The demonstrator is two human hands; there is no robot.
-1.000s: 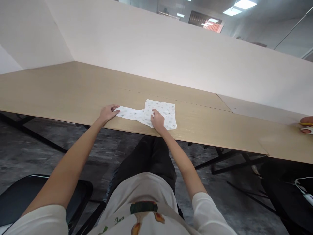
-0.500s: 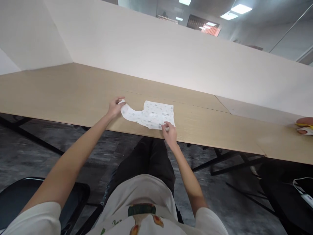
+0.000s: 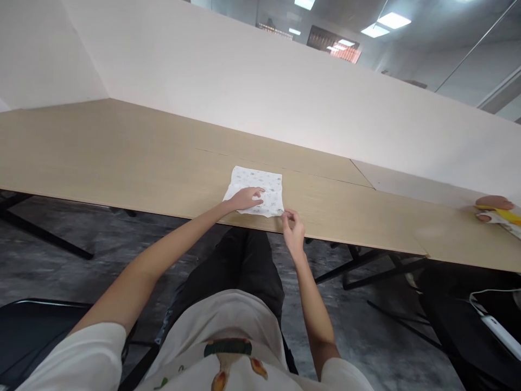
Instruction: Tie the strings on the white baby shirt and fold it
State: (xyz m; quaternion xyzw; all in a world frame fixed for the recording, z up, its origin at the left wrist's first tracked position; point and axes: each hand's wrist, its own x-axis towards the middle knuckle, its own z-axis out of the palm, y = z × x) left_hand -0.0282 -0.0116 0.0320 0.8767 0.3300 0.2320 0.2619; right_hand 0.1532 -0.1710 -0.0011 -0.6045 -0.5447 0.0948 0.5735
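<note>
A small white cloth [image 3: 257, 178] with a scattered dark print lies on the wooden table near its front edge, in a roughly square shape. My left hand [image 3: 246, 199] rests across the cloth's lower middle with fingers stretched out and the thumb apart, covering part of the print. At the cloth's lower right corner, my right hand [image 3: 293, 228] is closed in a pinch, its fingertips on the corner. The cloth's lower left part is partly hidden by my left wrist.
The pale wooden table [image 3: 154, 157] runs along a white partition [image 3: 228, 87]. A doll [image 3: 497, 205] in yellow and white lies at the table's far right. Black chairs [image 3: 40, 331] stand at both sides below, one with a white power strip [image 3: 502, 335] on it.
The narrow strip at the cloth's left has been brought in over the rest. My left hand moved right and opened onto the cloth; my right hand shifted slightly to its corner.
</note>
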